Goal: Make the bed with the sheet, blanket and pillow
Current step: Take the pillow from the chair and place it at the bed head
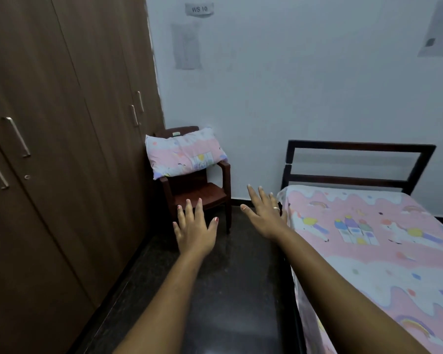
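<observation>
**Pillow** (186,152): pink print that matches the bedding. It sits at 11 o'clock from the hands, propped across the arms of the chair (202,192) and leaning on its back. Its long axis runs roughly 9 to 3, with the right end a little higher.

**Sheet** (368,238): pink with rainbow and castle print. It is spread flat over the bed at 3 o'clock and hangs over the near side.

**Headboard** (356,159): dark open frame at 1 o'clock, against the wall.

**Left hand** (195,231): reaches out over the floor with fingers straight and spread wide, pointing to 12. It holds nothing.

**Right hand** (265,213): fingers likewise straight and spread, pointing to 11, holding nothing. It wears a ring (276,208). It is just beside the bed's head corner, and contact cannot be told.

**Floor** (228,290): dark and glossy, a narrow aisle between bed and wardrobe.

**Wardrobe** (62,123): brown doors with metal bar handles, filling 9 o'clock.

**Wall** (304,85): pale, with a paper label (199,8) reading "WS 10" at 12.
</observation>
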The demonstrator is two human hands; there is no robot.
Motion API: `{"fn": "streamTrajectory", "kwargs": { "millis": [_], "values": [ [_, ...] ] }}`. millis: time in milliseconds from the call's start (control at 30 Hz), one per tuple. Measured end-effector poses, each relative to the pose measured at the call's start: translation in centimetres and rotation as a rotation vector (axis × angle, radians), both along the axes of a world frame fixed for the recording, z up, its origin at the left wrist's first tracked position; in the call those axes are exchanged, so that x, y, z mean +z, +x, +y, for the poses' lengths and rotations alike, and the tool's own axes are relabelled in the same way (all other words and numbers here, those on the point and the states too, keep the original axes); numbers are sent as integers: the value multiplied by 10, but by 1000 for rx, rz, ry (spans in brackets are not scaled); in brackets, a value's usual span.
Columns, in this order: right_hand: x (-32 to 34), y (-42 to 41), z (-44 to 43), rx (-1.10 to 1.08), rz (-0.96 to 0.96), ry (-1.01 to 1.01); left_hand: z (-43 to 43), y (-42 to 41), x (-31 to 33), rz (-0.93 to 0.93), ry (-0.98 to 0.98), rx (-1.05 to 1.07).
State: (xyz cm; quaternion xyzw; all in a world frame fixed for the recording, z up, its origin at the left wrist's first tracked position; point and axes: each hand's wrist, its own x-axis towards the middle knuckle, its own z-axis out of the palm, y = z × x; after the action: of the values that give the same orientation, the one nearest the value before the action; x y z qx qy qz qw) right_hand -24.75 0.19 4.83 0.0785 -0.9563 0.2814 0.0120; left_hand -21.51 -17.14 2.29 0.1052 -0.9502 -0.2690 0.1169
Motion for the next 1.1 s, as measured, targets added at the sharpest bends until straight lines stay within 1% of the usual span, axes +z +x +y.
{"fn": "streamTrajectory", "kwargs": {
  "millis": [133,300,400,567,667,800,967,1100],
  "values": [
    [2,-71,-26,72,-11,17,-22,-67,0,7,9,63],
    [-7,-174,-64,111,2,-16,-48,-163,-14,-10,22,102],
    [-16,-256,-94,126,-3,-18,-69,-240,-20,-14,32,126],
    [-28,-377,-136,125,-69,-36,-115,-363,-26,-47,46,171],
    [-33,-438,-148,116,-111,-37,-138,-425,-22,-67,66,190],
    [-39,-519,-156,85,-101,-68,-164,-500,-19,-75,54,181],
    [-69,-638,-173,71,-135,-127,-190,-603,-24,-81,41,195],
    [-90,-741,-189,98,-195,-184,-206,-702,-35,-119,51,214]
  ]
}}
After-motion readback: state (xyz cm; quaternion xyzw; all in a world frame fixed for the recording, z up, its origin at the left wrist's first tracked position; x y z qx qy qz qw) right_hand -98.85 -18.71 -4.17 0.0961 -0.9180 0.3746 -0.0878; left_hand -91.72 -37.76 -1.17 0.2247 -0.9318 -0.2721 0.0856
